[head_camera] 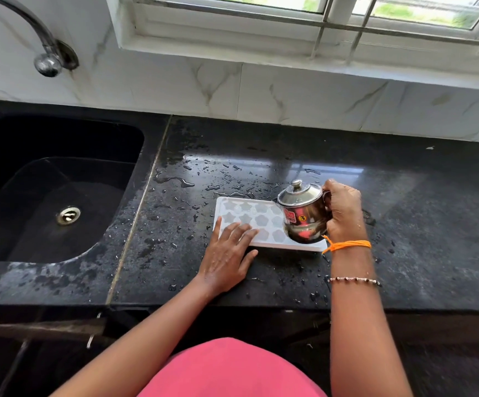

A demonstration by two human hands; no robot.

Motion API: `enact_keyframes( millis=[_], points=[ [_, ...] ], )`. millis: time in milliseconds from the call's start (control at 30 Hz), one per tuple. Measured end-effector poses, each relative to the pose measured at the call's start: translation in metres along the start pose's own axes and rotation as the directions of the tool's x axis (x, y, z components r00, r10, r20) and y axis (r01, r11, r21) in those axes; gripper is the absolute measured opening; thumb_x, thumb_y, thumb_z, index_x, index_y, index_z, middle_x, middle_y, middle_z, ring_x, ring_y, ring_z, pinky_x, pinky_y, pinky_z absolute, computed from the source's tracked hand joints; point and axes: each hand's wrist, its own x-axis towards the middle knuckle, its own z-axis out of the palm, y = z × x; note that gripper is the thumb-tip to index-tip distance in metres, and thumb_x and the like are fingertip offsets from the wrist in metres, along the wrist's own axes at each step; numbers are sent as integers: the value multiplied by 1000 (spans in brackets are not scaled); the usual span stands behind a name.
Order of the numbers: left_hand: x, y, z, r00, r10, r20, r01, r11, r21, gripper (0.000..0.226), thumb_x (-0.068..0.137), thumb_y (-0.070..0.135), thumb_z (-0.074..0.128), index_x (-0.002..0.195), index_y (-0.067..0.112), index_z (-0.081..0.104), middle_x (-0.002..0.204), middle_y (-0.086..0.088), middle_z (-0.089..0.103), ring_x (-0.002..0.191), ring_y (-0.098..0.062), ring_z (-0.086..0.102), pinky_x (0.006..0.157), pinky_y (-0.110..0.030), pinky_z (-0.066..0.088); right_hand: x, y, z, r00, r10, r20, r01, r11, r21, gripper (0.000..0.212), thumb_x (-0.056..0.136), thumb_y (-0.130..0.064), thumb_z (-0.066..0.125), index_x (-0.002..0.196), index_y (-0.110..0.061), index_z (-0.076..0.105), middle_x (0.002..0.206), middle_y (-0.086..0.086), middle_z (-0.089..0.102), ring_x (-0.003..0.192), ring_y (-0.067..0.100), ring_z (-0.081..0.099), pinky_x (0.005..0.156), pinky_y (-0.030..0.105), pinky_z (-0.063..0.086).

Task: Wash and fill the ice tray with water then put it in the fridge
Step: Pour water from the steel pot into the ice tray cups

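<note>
A white ice tray [249, 216] with flower-shaped cells lies flat on the wet black counter [404, 224], right of the sink. My left hand [229, 253] rests flat on the tray's near left corner, fingers straight. My right hand [344, 213] grips the handle of a small lidded steel pot [304, 214], held over the tray's right end and tilted slightly left. The pot hides the cells beneath it. Whether water lies in the cells cannot be told.
A black sink [46, 196] with a steel drain [67, 215] lies at the left, a chrome tap [46, 53] on the tiled wall above it. Water drops spread on the counter behind the tray. A window sill [318, 53] runs above.
</note>
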Motion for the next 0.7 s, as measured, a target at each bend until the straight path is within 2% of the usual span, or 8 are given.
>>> enact_keyframes(
  millis=[233, 400, 700],
  points=[
    [0, -1, 0, 1000, 10, 6, -11, 1000, 19, 41, 87, 40, 43, 118, 18, 60, 120, -1, 61, 114, -26, 56, 111, -51, 15, 2, 2, 6, 999, -35, 10, 36, 992, -118, 38, 82, -1, 50, 50, -16, 35, 34, -11, 28, 31, 3, 26, 36, 9, 23],
    [0, -1, 0, 1000, 11, 8, -11, 1000, 22, 41, 87, 40, 43, 117, 18, 60, 120, -1, 61, 114, -25, 56, 112, -51, 14, 3, 5, 4, 996, -79, 40, 85, 973, -217, 41, 81, -3, 50, 47, -18, 34, 40, -9, 26, 39, 7, 24, 42, 17, 22],
    [-1, -1, 1, 1000, 24, -14, -23, 999, 29, 42, 87, 40, 44, 118, 17, 60, 119, -1, 61, 113, -24, 53, 112, -52, 15, -1, 4, 2, 992, -95, 77, 111, 964, -240, 45, 79, -2, 50, 45, -19, 28, 34, -16, 20, 35, 5, 19, 38, 16, 18]
  ],
)
